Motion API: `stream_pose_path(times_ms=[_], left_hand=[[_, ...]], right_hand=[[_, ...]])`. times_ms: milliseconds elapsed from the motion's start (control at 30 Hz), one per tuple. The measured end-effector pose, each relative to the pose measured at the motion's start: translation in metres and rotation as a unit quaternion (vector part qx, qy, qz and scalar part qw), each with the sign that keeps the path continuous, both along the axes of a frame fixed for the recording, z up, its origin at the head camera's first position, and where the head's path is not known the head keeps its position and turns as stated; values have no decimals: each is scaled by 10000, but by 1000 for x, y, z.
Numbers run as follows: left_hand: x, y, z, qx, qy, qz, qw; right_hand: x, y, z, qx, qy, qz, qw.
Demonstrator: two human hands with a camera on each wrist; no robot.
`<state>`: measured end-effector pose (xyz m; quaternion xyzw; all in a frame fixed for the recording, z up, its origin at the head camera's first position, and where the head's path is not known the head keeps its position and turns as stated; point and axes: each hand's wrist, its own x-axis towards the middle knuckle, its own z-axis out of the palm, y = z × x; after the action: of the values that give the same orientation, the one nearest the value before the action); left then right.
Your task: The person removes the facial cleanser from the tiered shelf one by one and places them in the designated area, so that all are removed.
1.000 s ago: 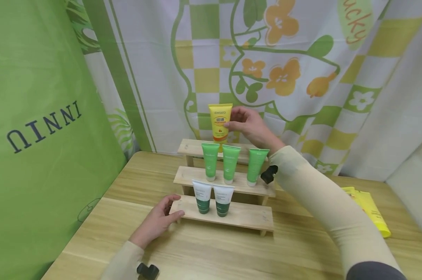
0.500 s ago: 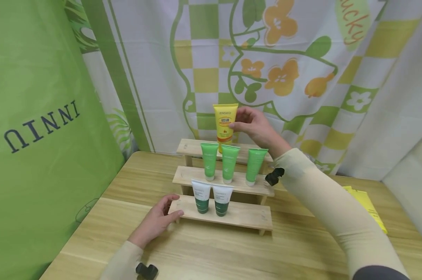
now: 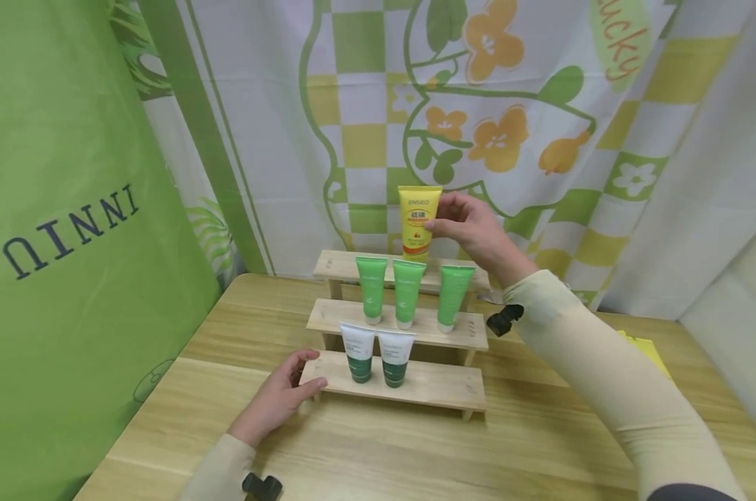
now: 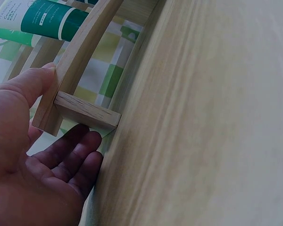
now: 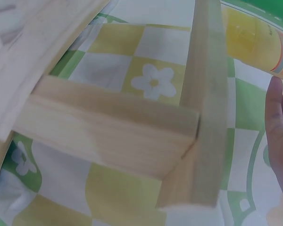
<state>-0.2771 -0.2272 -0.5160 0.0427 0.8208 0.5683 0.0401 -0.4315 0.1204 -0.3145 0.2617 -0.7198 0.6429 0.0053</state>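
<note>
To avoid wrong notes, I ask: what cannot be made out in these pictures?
Head view: base of the yellow tube, behind the middle green tube.
Head view: number of yellow items on the table, mostly hidden by the right sleeve.
Right wrist view: most of the right hand, past the right edge.
Head view: small print on the white-and-green tubes, too small to read.

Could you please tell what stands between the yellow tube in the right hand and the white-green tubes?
In the head view, the middle step with three green tubes lies between the yellow tube and the white-green tubes.
</note>
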Motion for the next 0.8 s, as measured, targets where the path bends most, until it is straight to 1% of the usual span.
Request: stream_pose_path(times_ms=[200, 400, 467, 600, 800], left_hand=[[0, 3, -2, 22, 12, -66, 10000], [-2, 1, -3, -88, 83, -96, 9999], [-2, 0, -2, -117, 107, -124, 9998], [1, -3, -2, -146, 112, -94, 9998], [1, -1, -2, -139, 157, -104, 9997]], right_hand=[[8, 14, 4, 44, -3, -173, 9998], [14, 29, 9, 139, 41, -327, 9994], [14, 32, 8, 103, 9, -409, 9991], [16, 36, 8, -85, -42, -387, 9992], [21, 48, 8, -358, 56, -396, 9986]])
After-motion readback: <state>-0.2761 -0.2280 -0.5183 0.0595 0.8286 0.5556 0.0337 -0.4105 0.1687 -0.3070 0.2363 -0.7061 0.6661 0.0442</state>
